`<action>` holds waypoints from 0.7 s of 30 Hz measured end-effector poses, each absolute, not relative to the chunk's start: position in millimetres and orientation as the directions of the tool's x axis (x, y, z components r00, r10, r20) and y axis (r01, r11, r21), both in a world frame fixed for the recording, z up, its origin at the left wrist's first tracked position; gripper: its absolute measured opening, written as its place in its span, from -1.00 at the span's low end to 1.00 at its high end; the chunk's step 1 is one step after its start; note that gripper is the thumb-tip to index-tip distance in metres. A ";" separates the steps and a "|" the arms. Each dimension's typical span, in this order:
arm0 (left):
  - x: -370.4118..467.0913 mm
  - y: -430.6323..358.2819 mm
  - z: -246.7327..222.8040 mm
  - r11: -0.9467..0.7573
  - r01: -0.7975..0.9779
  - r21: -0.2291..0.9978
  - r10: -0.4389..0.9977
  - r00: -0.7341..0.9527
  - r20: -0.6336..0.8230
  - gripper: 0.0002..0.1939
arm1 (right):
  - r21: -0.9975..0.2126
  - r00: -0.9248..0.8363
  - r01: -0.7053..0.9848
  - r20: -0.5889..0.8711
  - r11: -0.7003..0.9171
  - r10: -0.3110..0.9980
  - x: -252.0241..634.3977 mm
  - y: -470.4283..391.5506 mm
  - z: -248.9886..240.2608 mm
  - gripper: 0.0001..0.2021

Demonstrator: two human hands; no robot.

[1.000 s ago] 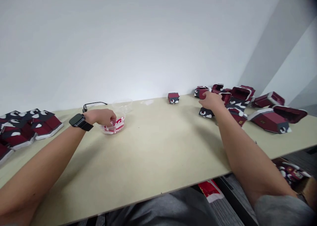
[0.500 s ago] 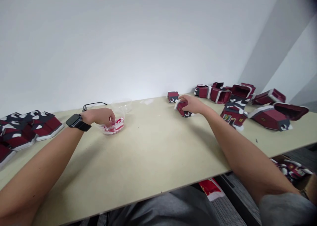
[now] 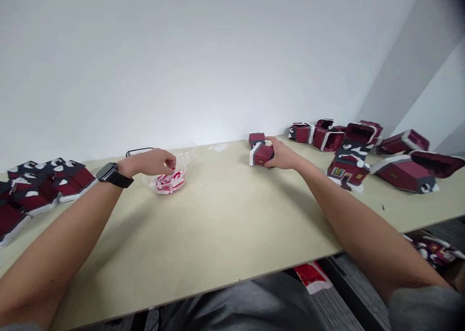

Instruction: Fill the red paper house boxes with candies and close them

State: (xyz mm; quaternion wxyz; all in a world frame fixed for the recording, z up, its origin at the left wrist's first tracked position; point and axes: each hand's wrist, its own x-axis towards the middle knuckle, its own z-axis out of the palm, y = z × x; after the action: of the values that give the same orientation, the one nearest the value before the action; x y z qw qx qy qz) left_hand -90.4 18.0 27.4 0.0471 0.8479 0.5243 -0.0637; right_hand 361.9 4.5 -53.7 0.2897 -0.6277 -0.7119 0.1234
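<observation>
My left hand [image 3: 157, 161], with a dark watch on its wrist, is pinched just above a clear plastic bowl [image 3: 148, 180]. Red-and-white printed pieces [image 3: 170, 182], perhaps small packets, fill the bowl. A speck of red shows at the fingertips, too small to name. On the right, my right hand [image 3: 282, 154] grips a small dark-red model house [image 3: 262, 156] with a white snowy edge, tipped on its side with its base edge facing left. Close behind it lies another model house [image 3: 256, 138].
Several model houses [image 3: 74, 180] stand at the left of the table [image 3: 218, 224]. More houses [image 3: 347, 169] lie or stand at the right. Glasses [image 3: 140, 150] and a clear plastic container [image 3: 187, 152] sit behind the bowl. Below right is a box of houses [image 3: 436, 251].
My right hand has turned the held house, so its white edge and side window now show. My left hand has risen slightly from the pieces in the bowl. The view has shifted a little.
</observation>
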 end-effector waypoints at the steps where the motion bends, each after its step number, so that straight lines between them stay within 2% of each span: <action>1: -88.3 16.1 28.4 -0.449 0.893 0.031 0.886 0.449 -0.118 -0.83 | -0.544 -0.056 0.813 0.285 0.210 0.957 360.1 0.5 -48.7 0.01; 5: -79.9 9.2 30.1 -0.443 0.892 0.086 0.896 0.444 0.001 -0.82 | -0.623 -0.091 0.722 0.346 0.302 0.934 348.6 -18.8 -29.4 -0.06; 9: -78.3 8.8 29.0 -0.461 0.884 0.078 0.887 0.457 0.061 -0.71 | -0.742 -0.107 0.605 0.284 0.289 0.953 336.1 -33.7 -19.1 -0.03; 14: -83.7 16.9 25.7 -0.464 0.881 0.091 0.885 0.457 0.089 -0.65 | -0.716 -0.062 0.629 0.342 0.303 0.937 328.7 -37.9 -15.8 -0.11; 18: -82.4 15.7 26.7 -0.478 0.869 0.127 0.877 0.466 0.116 -0.64 | -0.670 0.015 0.685 0.407 0.287 0.913 331.2 -33.5 -18.0 0.00; 21: -77.8 9.7 29.2 -0.432 0.881 0.194 0.901 0.428 0.066 -0.67 | -0.636 -0.020 0.699 0.439 0.327 0.898 328.1 -27.5 -27.2 -0.18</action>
State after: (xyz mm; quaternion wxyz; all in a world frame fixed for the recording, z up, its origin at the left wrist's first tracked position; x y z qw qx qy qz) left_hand -77.8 9.7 29.2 0.0650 0.8425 0.5287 0.0799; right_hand 328.1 -27.5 -27.2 0.4098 -0.5674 -0.7038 0.1218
